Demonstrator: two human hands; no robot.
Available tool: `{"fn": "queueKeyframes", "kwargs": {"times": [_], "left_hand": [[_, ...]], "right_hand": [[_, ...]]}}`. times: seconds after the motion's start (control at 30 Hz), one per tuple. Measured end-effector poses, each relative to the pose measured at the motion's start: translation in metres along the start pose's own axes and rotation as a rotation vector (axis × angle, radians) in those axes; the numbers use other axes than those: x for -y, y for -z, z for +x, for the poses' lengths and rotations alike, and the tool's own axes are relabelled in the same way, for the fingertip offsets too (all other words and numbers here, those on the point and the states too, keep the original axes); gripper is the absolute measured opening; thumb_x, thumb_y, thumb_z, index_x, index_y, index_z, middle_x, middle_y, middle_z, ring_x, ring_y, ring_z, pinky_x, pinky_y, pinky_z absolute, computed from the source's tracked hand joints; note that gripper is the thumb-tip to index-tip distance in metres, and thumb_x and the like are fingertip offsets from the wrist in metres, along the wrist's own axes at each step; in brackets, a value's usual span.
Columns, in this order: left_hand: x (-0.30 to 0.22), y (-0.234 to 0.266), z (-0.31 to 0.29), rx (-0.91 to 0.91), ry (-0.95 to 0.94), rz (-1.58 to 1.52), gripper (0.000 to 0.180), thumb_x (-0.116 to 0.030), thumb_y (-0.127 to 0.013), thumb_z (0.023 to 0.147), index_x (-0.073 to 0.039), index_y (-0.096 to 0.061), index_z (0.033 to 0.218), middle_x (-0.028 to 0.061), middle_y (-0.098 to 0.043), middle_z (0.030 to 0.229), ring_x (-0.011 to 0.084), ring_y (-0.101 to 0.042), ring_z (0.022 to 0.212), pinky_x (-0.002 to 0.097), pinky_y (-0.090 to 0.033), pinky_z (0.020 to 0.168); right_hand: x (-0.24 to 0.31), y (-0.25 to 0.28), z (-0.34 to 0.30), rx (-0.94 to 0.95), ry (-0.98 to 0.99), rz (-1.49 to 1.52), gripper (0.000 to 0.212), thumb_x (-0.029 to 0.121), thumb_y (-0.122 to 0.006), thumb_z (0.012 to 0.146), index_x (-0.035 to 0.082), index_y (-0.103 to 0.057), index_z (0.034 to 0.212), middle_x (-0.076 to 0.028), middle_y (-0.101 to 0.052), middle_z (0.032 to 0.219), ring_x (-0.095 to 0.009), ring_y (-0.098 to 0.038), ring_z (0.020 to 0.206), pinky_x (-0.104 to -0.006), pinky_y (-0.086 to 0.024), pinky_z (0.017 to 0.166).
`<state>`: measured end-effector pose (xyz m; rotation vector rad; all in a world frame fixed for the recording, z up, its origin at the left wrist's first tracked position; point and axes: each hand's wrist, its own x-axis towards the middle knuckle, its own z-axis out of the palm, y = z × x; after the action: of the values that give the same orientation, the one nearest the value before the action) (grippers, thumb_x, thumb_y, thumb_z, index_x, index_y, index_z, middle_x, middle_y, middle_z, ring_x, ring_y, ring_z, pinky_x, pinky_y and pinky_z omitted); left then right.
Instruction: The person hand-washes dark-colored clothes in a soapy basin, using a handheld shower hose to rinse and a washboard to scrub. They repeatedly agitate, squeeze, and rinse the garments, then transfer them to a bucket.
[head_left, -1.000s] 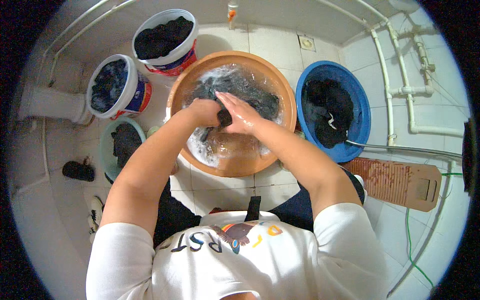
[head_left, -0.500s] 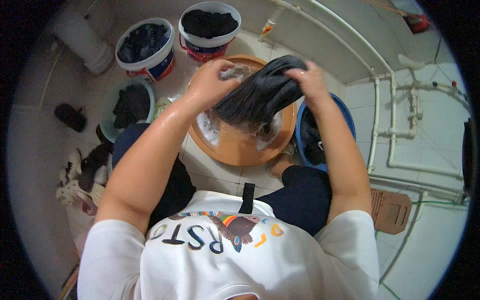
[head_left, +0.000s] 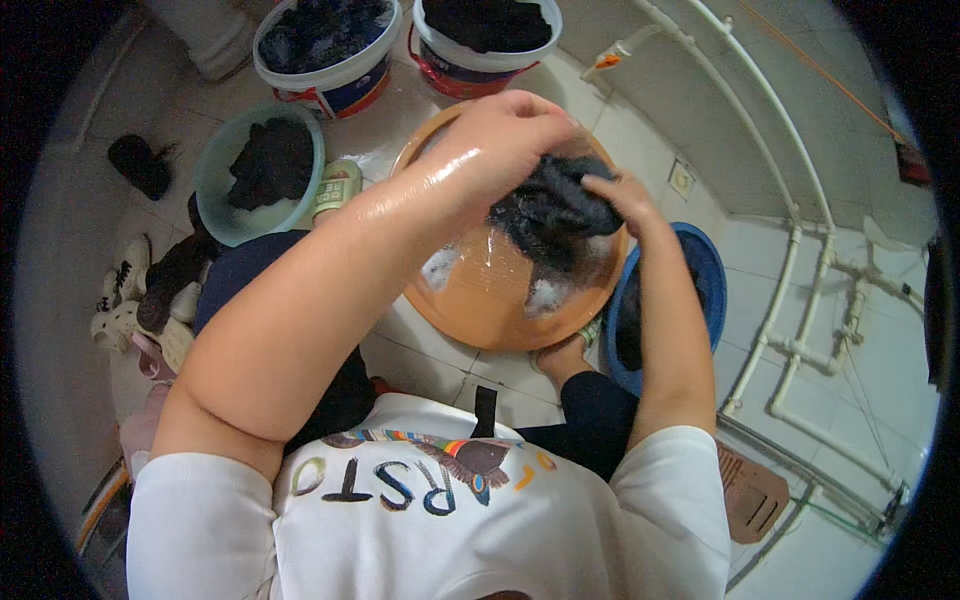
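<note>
R hand (head_left: 630,203) grip pinched dark cloth (head_left: 555,215); L hand (head_left: 510,128) grip, couldn't tell; slip into tub (head_left: 470,310) was poss. b/c of slick suds (head_left: 544,298)

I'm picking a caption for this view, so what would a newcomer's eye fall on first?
Probably the dark wet cloth above the picture's centre, over the orange basin with its patches of suds; the right hand grips its right side. Next come two white-rimmed buckets of dark stuff at the top edge, and the blue tub to the basin's right.
</note>
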<state>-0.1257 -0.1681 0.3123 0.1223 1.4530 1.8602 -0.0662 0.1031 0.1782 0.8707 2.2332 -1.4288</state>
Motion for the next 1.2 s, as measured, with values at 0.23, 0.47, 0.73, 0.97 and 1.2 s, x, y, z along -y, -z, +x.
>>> {"fn": "queueKeyframes", "kwargs": {"times": [0.23,0.47,0.73,0.97,1.2], "left_hand": [[0.012,0.004,0.020,-0.006,0.113,0.008,0.018,-0.028,-0.058,0.079,-0.013,-0.060,0.089,-0.0032,-0.060,0.089,0.0060,-0.050,0.080,0.0215,-0.034,0.072],[0.018,0.012,0.024,0.012,0.155,0.040,0.022,-0.028,-0.058,0.079,-0.009,-0.059,0.092,-0.0017,-0.060,0.089,0.0062,-0.050,0.081,0.0207,-0.035,0.071],[0.026,-0.002,0.018,0.063,0.101,0.075,0.025,-0.022,-0.059,0.077,-0.001,-0.057,0.090,0.0076,-0.057,0.087,0.0136,-0.053,0.080,0.0249,-0.042,0.074],[0.042,-0.002,0.014,0.112,0.005,0.303,0.027,-0.025,-0.060,0.076,0.000,-0.058,0.087,0.0091,-0.059,0.081,0.0156,-0.055,0.075,0.0287,-0.045,0.069],[0.053,-0.001,0.021,0.169,-0.183,0.966,0.051,-0.033,-0.065,0.070,-0.004,-0.053,0.110,0.0165,-0.057,0.104,0.0310,-0.054,0.100,0.0364,-0.043,0.084]], "right_hand": [[-0.116,-0.115,0.068,-0.244,-0.166,-0.577,0.093,0.031,-0.075,0.063,-0.004,-0.020,0.129,-0.023,-0.047,0.114,-0.032,-0.053,0.100,-0.0380,-0.045,0.081],[-0.160,-0.098,0.048,-0.041,0.164,-0.725,0.087,0.020,-0.073,0.064,0.016,-0.022,0.134,-0.020,-0.046,0.118,-0.036,-0.049,0.104,-0.0418,-0.044,0.082],[-0.221,-0.126,0.036,-0.126,-0.226,-0.499,0.076,0.040,-0.055,0.076,-0.010,-0.026,0.125,-0.031,-0.048,0.112,-0.042,-0.049,0.104,-0.0400,-0.037,0.090],[-0.198,-0.070,0.021,0.160,-0.014,-0.648,0.059,0.033,-0.072,0.058,0.001,-0.053,0.104,-0.023,-0.055,0.106,-0.036,-0.053,0.098,-0.0399,-0.042,0.085],[0.023,0.012,-0.103,-0.359,0.122,0.359,0.031,0.006,-0.060,0.068,0.000,-0.055,0.098,-0.009,-0.060,0.081,-0.021,-0.059,0.071,-0.0323,-0.047,0.064]]}}
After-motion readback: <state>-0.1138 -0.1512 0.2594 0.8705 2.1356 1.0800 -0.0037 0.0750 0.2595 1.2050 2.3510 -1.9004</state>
